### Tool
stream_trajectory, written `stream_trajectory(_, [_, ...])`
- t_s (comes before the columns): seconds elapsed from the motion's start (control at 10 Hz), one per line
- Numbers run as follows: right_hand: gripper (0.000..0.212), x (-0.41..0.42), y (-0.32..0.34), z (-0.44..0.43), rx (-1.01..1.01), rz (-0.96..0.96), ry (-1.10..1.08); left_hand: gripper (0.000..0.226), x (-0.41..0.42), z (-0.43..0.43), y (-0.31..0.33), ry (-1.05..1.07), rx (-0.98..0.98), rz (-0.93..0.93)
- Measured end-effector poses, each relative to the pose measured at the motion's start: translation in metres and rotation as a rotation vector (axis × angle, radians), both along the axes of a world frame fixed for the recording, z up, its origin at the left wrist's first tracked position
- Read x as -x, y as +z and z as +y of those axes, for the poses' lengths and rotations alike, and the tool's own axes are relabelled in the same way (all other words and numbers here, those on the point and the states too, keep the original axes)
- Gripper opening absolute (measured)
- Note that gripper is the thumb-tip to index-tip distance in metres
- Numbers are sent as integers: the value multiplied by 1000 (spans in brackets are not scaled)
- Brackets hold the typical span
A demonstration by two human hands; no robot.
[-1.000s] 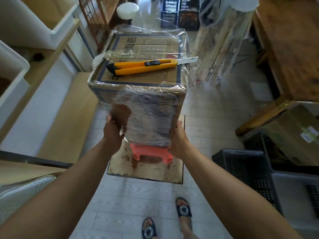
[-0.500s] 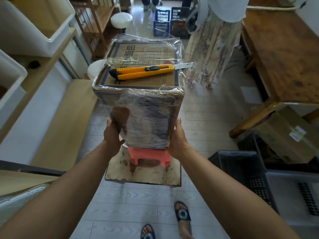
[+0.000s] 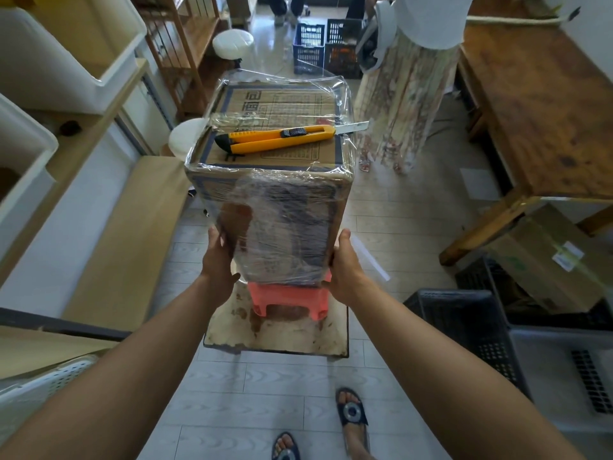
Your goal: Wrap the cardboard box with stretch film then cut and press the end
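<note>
A tall cardboard box (image 3: 275, 154) stands in front of me, its sides and top edges covered in clear, wrinkled stretch film (image 3: 282, 227). My left hand (image 3: 217, 260) grips its lower left side. My right hand (image 3: 345, 263) grips the lower right side. A yellow utility knife (image 3: 275, 139) lies across the box top, blade out to the right. The box's bottom sits at a red plastic stool (image 3: 288, 298), and I cannot tell whether it rests on it. No film roll is in view.
The red stool stands on a worn square board (image 3: 275, 336) on the tiled floor. A wooden table (image 3: 530, 111) is at right, with black crates (image 3: 464, 323) near it. Shelves with white bins (image 3: 66, 61) line the left. A person in a long skirt (image 3: 404, 94) stands behind the box.
The box has stayed in my two hands; it sits a little lower in view and my right hand has shifted slightly along its side. The camera has tilted, showing more of the room behind.
</note>
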State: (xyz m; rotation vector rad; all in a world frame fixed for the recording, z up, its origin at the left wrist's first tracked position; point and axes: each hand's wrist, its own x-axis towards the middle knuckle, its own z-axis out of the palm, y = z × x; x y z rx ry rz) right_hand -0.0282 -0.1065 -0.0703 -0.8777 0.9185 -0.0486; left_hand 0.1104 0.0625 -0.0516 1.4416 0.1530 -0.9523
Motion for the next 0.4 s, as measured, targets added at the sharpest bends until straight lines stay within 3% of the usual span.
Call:
stream_trajectory(0.2, [64, 26, 44, 25, 288, 25, 76, 65, 35, 24, 10, 38, -2, -172])
stream_trajectory(0.4, [48, 61, 66, 55, 871, 70, 303, 45, 55, 50, 20, -13, -18, -392])
